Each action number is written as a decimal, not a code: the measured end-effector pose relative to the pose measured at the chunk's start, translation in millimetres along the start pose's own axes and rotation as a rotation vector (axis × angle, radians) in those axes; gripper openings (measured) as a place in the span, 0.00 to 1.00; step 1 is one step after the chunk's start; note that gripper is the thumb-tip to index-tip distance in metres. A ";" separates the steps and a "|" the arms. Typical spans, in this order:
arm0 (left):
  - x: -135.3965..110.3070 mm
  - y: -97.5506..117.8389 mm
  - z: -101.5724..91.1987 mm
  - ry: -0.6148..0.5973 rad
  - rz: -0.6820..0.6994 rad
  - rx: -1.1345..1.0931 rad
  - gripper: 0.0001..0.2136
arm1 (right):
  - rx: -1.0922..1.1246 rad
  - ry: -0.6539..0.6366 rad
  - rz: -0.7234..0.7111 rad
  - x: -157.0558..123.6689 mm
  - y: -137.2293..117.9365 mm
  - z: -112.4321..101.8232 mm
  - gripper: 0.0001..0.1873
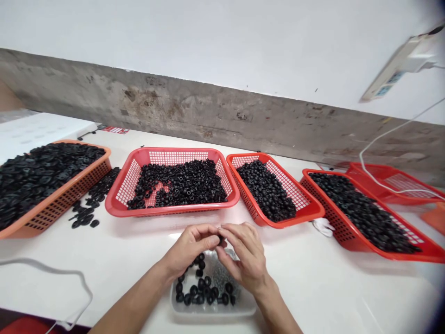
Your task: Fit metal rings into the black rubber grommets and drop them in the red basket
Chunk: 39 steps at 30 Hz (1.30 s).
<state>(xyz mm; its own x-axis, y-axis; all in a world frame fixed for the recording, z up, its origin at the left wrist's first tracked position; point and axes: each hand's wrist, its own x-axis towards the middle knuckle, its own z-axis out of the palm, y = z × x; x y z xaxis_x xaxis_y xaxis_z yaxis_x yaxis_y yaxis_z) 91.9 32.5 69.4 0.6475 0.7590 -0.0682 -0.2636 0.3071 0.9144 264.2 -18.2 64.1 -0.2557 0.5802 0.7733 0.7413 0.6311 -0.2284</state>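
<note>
Our left hand (pixel 193 248) and right hand (pixel 243 257) meet fingertip to fingertip, both pinched narrow on one small black rubber ring (pixel 221 240). They are held above a shallow clear plastic tray (pixel 212 310) at the near edge of the glossy white desk (pixel 330 287). The tray holds more matte rings and small grey metal bits. Bare desk lies open on both sides. Toward the far edge, mesh-walled red baskets (pixel 167 211) and an orange basket (pixel 59 202) sit heaped with black parts. A red label (pixel 114 130) there is too blurred to read.
</note>
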 end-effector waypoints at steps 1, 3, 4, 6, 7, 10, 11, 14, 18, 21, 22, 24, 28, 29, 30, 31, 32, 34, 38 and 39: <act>0.1 0.1 0.0 -0.004 0.010 0.027 0.10 | -0.003 0.000 -0.007 0.3 0.3 0.0 0.21; 0.1 0.2 -0.1 0.000 0.010 0.043 0.09 | -0.015 -0.015 -0.008 1.4 0.4 -0.2 0.21; -0.1 0.3 0.0 0.006 0.004 0.041 0.09 | -0.027 -0.029 -0.007 2.1 0.4 -0.2 0.21; -0.6 0.5 0.3 0.013 -0.002 0.045 0.08 | -0.057 -0.054 -0.014 3.1 -0.1 0.0 0.21; -0.8 0.6 0.7 0.012 0.002 0.051 0.07 | -0.071 -0.059 -0.025 3.4 -0.4 0.2 0.20; -0.9 0.7 1.9 -0.004 0.016 0.076 0.06 | -0.107 -0.053 -0.057 3.3 -1.8 0.8 0.19; -0.7 0.5 2.3 -0.007 0.017 0.080 0.06 | -0.119 -0.051 -0.062 3.2 -2.4 0.9 0.18; 0.1 -1.0 2.0 -0.012 0.009 0.085 0.06 | -0.150 -0.052 -0.064 3.5 -4.3 1.1 0.16; 0.0 -3.0 -0.4 -0.023 0.005 0.090 0.07 | -0.167 -0.056 -0.064 3.8 -5.6 1.2 0.15; -0.9 -3.9 -2.0 -0.030 -0.014 0.083 0.07 | -0.173 -0.018 -0.053 3.2 -4.9 0.2 0.15; -1.0 -4.2 -2.4 -0.032 -0.022 0.081 0.08 | -0.177 -0.006 -0.043 2.9 -4.5 -0.3 0.15; -0.8 -5.3 -2.9 -0.032 -0.031 0.081 0.08 | -0.185 0.006 -0.023 2.7 -3.7 -0.9 0.15; 0.0 -8.0 -3.6 -0.012 -0.027 0.092 0.08 | -0.188 -0.001 -0.024 2.2 -3.2 -0.1 0.15; 0.0 -8.5 -3.8 -0.004 -0.026 0.095 0.08 | -0.187 -0.004 -0.027 2.0 -3.3 0.3 0.15; -0.3 -8.9 -3.8 0.004 -0.025 0.100 0.08 | -0.185 -0.006 -0.029 1.8 -3.3 0.8 0.15; -0.6 -9.2 -3.9 0.009 -0.024 0.106 0.08 | -0.183 -0.008 -0.030 1.7 -3.4 1.2 0.15; -0.9 -9.2 -3.9 0.012 -0.022 0.113 0.08 | -0.181 -0.010 -0.030 1.5 -3.5 1.5 0.15; -1.4 -8.8 -3.7 0.013 -0.019 0.124 0.08 | -0.180 -0.010 -0.027 1.4 -3.6 2.1 0.15; -0.7 -7.0 -2.7 0.018 -0.018 0.140 0.09 | -0.175 -0.007 -0.017 1.1 -4.2 4.2 0.18; -0.3 -6.7 -2.3 0.017 -0.018 0.144 0.09 | -0.170 -0.010 -0.014 0.8 -4.3 5.0 0.18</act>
<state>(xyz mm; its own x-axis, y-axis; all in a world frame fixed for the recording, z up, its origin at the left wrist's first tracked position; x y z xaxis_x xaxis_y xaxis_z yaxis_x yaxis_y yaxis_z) 91.8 31.6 62.4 0.6384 0.7644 -0.0904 -0.1464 0.2359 0.9607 257.7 -17.9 62.7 -0.2718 0.5778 0.7696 0.8321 0.5429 -0.1138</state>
